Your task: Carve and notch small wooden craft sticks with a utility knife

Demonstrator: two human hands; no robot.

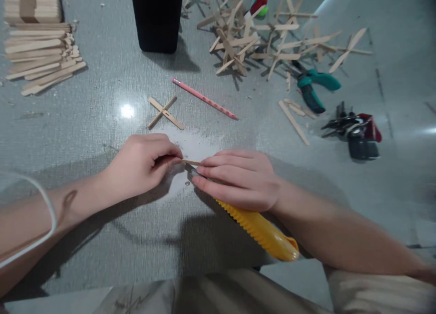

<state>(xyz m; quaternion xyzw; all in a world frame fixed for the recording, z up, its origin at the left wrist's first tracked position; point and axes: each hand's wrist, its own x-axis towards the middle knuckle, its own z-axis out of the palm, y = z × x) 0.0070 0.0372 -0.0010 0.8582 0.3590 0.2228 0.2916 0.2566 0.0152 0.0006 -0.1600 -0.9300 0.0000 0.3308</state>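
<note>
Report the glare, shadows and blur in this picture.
Head view: a round glare spot on the grey table, left of the crossed craft sticks; head view: shadows beneath the left hand and the right hand, and right of the black container; head view: the table's right side looks smeared, softer than the pink pencil.

The left hand (145,166) and right hand (241,180) are bare, as are the left forearm (83,200) and right forearm (323,221). Creased greyish-beige cloth (235,293) covers the lap; paler folded fabric (384,293) shows at lower right. A smooth white cord (51,207) curves across the left forearm.
</note>
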